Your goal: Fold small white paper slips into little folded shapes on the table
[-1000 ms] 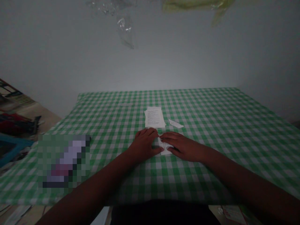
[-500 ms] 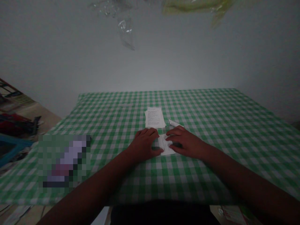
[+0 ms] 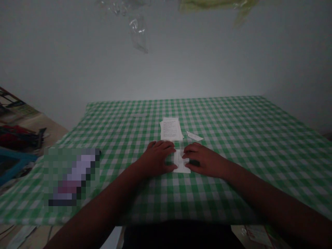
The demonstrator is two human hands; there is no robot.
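While touching opposite edges of white printed paper point(image 3: 178, 159) with unclenched left hand point(image 3: 157, 157) and right hand point(image 3: 204, 158), seemingly aligns it; next needs even pressure.

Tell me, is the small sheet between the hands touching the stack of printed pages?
Apart. The head view shows a strip of checked tablecloth between the small sheet's far edge and the stack's near edge.

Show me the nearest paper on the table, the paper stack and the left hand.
Nearest paper point(image 3: 179, 162): head view, exposed middle.
Paper stack point(image 3: 170, 129): head view, printed top.
Left hand point(image 3: 157, 159): head view, its back.
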